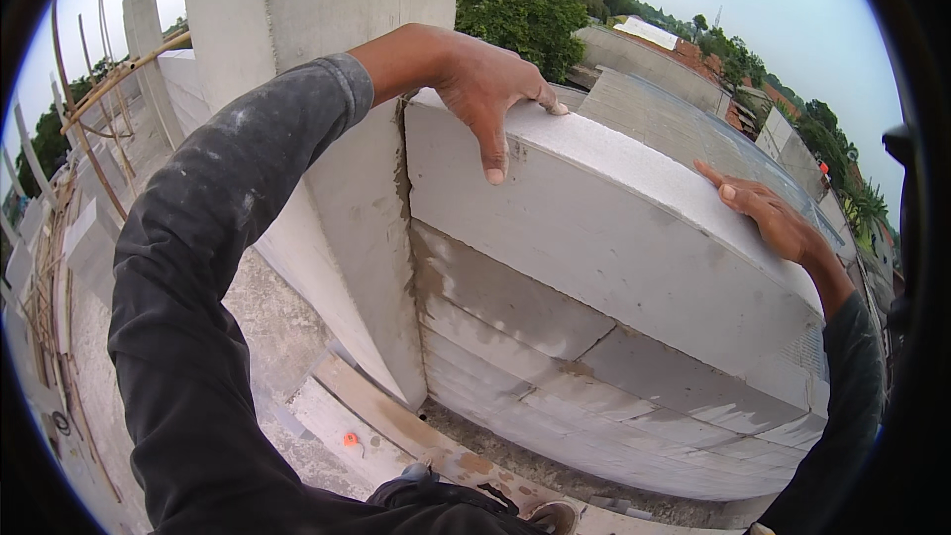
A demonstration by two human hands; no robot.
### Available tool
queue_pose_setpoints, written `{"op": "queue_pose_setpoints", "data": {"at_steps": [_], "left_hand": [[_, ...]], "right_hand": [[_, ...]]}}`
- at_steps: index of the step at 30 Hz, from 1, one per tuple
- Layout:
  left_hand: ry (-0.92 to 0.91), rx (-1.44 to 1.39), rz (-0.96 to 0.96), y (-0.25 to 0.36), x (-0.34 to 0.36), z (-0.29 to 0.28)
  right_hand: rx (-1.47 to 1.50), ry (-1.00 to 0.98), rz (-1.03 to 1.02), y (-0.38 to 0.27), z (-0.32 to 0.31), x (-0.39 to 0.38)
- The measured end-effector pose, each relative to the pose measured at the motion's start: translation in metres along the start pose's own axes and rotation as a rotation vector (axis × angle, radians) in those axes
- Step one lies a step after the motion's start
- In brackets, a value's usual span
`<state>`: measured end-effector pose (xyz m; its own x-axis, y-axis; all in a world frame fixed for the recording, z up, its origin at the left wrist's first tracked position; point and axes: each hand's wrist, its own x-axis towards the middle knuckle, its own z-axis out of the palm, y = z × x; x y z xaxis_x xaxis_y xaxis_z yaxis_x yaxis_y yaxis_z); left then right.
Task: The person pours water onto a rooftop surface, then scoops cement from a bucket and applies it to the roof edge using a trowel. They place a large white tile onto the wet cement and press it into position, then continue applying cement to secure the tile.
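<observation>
A long pale-grey lightweight concrete block (594, 243) lies on top of a block wall (634, 386), its left end against a concrete column (362, 208). My left hand (485, 99) rests over the block's top edge near the column, thumb down the near face and fingers spread across the top. Toward the block's other end, my right hand (768, 213) lies on the top surface with its fingers stretched out. Both hands press on the block without wrapping round it. The far side of the block is hidden.
Planks (381, 416) run under me along the wall's foot, with a small orange object (351, 439) on them. Bamboo poles (124, 79) and loose blocks (94, 248) stand to the left. Beyond the wall are a grey roof (684, 129) and trees (520, 10).
</observation>
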<state>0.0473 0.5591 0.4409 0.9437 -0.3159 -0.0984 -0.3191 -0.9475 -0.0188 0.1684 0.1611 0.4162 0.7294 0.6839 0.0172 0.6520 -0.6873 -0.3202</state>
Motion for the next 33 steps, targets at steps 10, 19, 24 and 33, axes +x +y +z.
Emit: {"op": "queue_pose_setpoints", "data": {"at_steps": [10,19,24,33], "left_hand": [[0.166,0.125,-0.099,0.013,-0.016,0.021],[0.137,0.032,-0.236,0.012,-0.013,0.018],[0.111,0.024,-0.221,0.006,-0.012,0.018],[0.155,0.041,-0.023,0.015,-0.013,0.018]], "right_hand": [[-0.166,0.082,0.033,0.068,-0.001,-0.06],[-0.171,0.133,-0.032,0.06,0.012,-0.06],[-0.159,0.113,-0.012,0.063,0.017,-0.059],[0.026,0.71,-0.181,0.063,-0.012,-0.092]]}}
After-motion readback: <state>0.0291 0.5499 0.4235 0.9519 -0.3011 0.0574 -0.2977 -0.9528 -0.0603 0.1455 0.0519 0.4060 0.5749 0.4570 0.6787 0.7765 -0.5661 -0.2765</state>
